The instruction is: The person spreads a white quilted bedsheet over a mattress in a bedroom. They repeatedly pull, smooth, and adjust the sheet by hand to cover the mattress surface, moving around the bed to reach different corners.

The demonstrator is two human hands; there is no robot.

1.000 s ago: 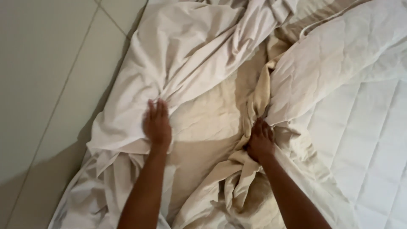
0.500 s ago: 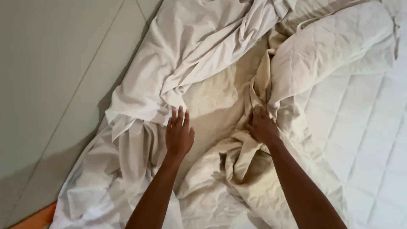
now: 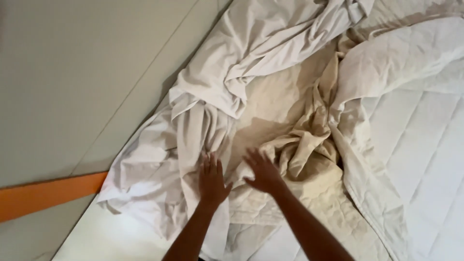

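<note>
Orange strip (image 3: 48, 195) on floor at far L. White sheet (image 3: 203, 101) bunched beside it; L hand (image 3: 211, 180) flat on it, fingers released. R hand (image 3: 263, 173) open, grasping nothing, at crumpled cream cover (image 3: 304, 150) (mid-bed). Quilted duvet (image 3: 415, 111) far R.

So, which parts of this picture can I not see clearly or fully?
- Head view: the sheet has deep folds, so the cloth inside them is hidden.
- The quilt runs off the right edge.
- The left hand lies flat on the sheet and covers the cloth under its palm.
- The right hand is slightly blurred; I cannot tell if its fingers touch the cloth.
- The orange strip is cut off by the left edge.
</note>
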